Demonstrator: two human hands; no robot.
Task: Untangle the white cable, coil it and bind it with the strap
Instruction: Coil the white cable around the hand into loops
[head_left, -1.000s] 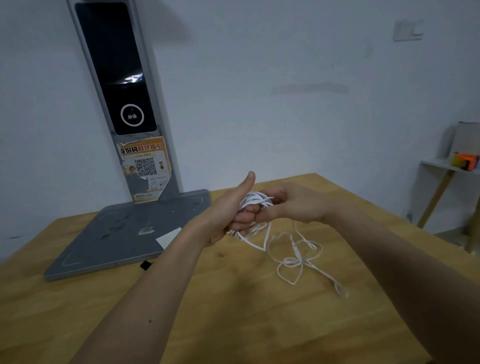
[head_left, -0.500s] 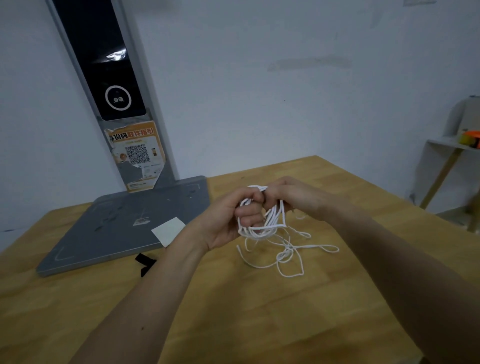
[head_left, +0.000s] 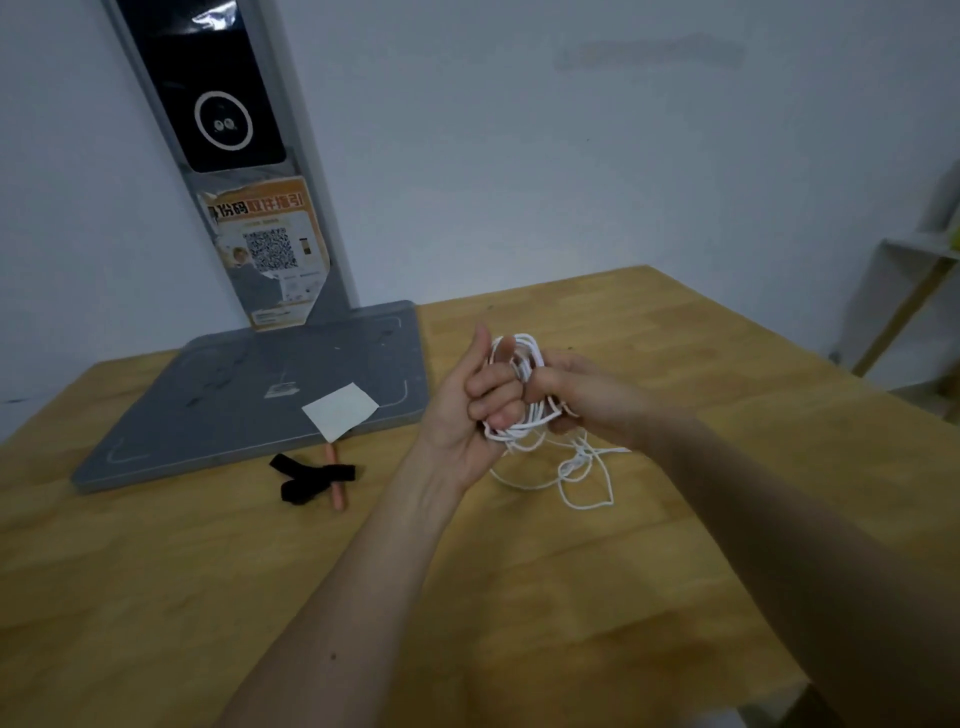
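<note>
The white cable (head_left: 524, 358) is wound in several loops around the curled fingers of my left hand (head_left: 467, 410), held above the wooden table (head_left: 675, 519). My right hand (head_left: 582, 395) grips the loops from the right side, fingers closed on the strands. A loose tangled tail of the cable hangs down and lies on the table below the hands. The black strap (head_left: 311, 478) lies on the table to the left of my left forearm, apart from both hands.
A grey device base (head_left: 234, 395) with a tall upright post stands at the back left, with a white paper square (head_left: 340, 410) at its edge. A thin orange stick (head_left: 335, 486) lies under the strap. A shelf stands at the far right.
The view has tilted down and shifted, bringing the strap into sight. My left thumb has lifted, more cable sits wound on my left fingers, and the loose tail on the table has shortened.
</note>
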